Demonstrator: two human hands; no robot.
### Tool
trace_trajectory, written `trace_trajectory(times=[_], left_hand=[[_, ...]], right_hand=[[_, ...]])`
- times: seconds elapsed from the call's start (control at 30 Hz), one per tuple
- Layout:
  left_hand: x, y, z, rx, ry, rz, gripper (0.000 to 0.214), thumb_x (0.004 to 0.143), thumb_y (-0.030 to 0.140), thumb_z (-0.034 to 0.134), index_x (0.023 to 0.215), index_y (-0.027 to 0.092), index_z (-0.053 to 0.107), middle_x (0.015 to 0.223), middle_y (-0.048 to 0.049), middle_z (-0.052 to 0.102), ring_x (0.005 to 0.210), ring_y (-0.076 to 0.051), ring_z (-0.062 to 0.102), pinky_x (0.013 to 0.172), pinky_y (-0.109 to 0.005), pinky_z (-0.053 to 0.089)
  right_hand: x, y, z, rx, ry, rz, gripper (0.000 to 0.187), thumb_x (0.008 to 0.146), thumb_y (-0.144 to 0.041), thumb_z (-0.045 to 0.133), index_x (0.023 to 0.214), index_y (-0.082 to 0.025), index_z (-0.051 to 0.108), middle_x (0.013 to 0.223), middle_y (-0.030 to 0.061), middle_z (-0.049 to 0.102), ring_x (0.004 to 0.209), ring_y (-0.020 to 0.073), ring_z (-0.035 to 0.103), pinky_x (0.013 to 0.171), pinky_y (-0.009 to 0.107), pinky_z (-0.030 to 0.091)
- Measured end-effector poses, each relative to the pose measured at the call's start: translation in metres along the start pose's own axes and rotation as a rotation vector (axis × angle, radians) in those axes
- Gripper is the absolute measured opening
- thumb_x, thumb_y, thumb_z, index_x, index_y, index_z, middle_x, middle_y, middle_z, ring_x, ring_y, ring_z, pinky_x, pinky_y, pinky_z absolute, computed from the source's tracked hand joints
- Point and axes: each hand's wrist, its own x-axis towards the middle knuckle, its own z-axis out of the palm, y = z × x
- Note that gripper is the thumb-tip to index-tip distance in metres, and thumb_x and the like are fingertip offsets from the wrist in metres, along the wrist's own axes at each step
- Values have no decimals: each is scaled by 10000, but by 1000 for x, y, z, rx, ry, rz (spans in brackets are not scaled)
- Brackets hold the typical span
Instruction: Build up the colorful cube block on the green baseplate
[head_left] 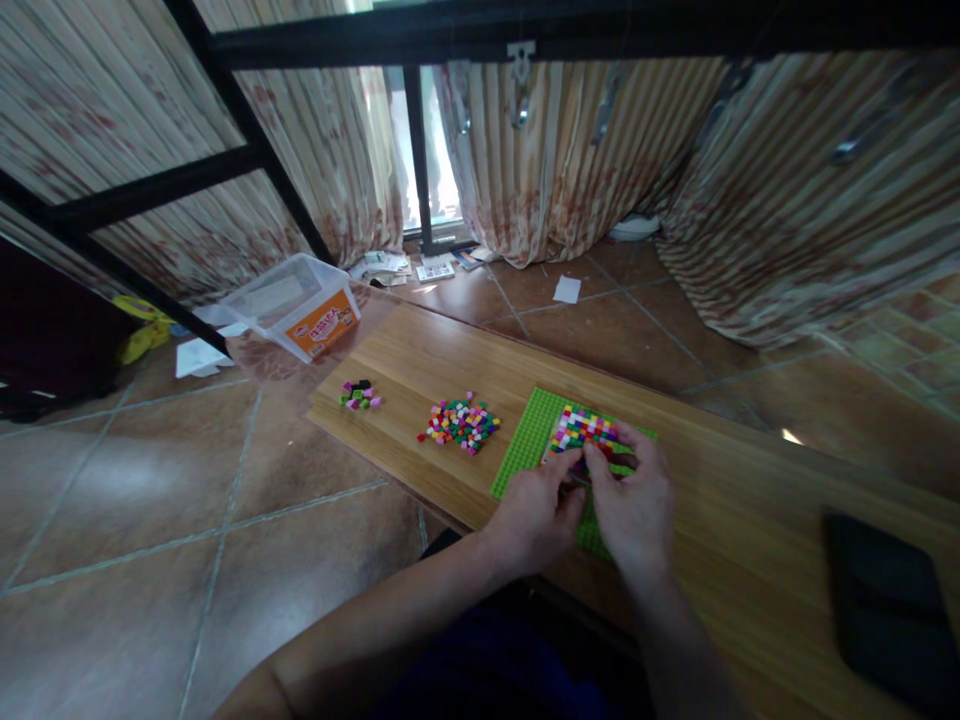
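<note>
A green studded baseplate (530, 432) lies on the wooden tabletop. Small white, yellow, green, red and pink toy bricks form a multicoloured block (574, 425) on it. My left hand (538, 510) reaches in at the block's near left corner, fingers curled and pressed together. My right hand (637, 490) bends over the near right side, thumb and fingers closed in at the bricks. The fingertips of both hands nearly meet, and whatever is between them is hidden. Left of the plate sits a pile of loose toy bricks (463, 422).
A smaller heap of pink, green and black bricks (360, 394) lies farther left. A clear plastic box (289, 300) with an orange label stands at the table's far left end. A dark flat object (889, 610) rests at the right. Black metal bars (480, 40) cross above the table.
</note>
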Motion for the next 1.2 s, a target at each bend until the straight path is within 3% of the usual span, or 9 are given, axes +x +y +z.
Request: trace_trajectory(times=[0.2,0.4,0.6,0.73,0.83,1.0,1.2], left_hand=[[-4,-5,6,95,27,46,496,861,167,548,1356,195,536,1033,-104,733,916,-248,700,851,-340,550],[-9,-5,3,216,55,37,522,865,179,535,1387,191,508,1079,-108,728,946,-256,694,888,-374,550],[-25,-17,-23,247,196,-2,398,898,187,510,1289,190,586,970,-78,723,866,-211,677,855,-337,534],[-36,-46,-49,336,317,-192,319,892,168,515,1195,192,612,869,-37,696,742,-170,641,749,-295,517],[-39,-63,-63,408,375,-281,250,895,176,536,1129,195,623,856,-27,686,761,-168,638,750,-286,503],[-33,-68,-70,578,379,-291,127,891,169,561,997,196,626,966,-50,689,882,-193,645,801,-299,490],[-25,-61,-66,719,310,-312,124,931,194,539,1005,203,638,1055,-72,676,956,-213,646,807,-306,492]], right_hand=[[-1,-3,1,-46,23,-78,423,876,-439,545,1183,-157,616,1133,158,633,1077,284,579,930,500,478],[0,-2,1,-38,-17,-47,506,877,-496,523,1207,-120,599,1153,194,637,1052,286,598,943,509,466],[-5,7,-14,97,61,72,581,878,-579,523,1261,-146,587,1169,175,667,896,232,641,800,413,513],[-13,20,-30,136,80,130,547,845,-590,563,1177,-165,652,1091,145,700,823,211,641,745,373,511],[-24,34,-35,110,78,204,546,826,-587,588,1142,-152,686,982,136,716,755,212,642,715,370,503],[-39,44,-38,71,88,231,553,815,-573,602,1153,-146,699,889,124,721,733,239,650,711,385,503],[-41,46,-43,25,96,237,523,813,-541,611,1146,-151,712,922,132,736,776,261,672,748,406,510]])
